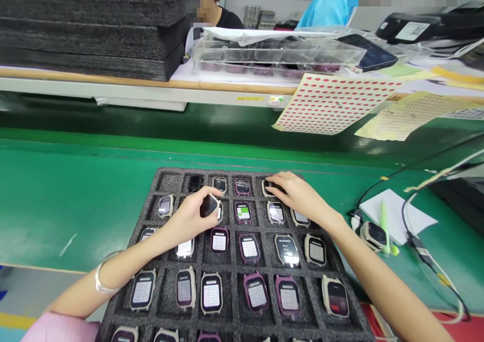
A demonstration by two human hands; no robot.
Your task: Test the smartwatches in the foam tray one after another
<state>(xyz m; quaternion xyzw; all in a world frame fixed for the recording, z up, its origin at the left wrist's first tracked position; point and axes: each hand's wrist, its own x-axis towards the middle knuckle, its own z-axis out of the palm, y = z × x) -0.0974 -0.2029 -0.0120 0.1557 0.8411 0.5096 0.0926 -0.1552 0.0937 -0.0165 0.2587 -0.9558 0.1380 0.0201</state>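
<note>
My left hand [194,213] is closed on a dark-screened smartwatch [208,206], raised a little above the foam tray [200,309]. Under it, another watch with a lit screen partly shows in its compartment. At the far right part of the tray, my right hand [291,190] has thumb and fingers around the edges of a pale-cased smartwatch [267,187], which sits in its compartment. Rows of strapless watches with beige or purple cases fill much of the tray. One shows a green and white screen [243,212]; many others show pale grid-like screens.
A shelf beyond the green bench [75,190] bears stacked black foam [86,34] and clear plastic trays [272,54]. A red-dotted sticker sheet [333,102] hangs off it. At right lie cables, white paper [401,216] and a watch [373,236]. Two people are behind the shelf.
</note>
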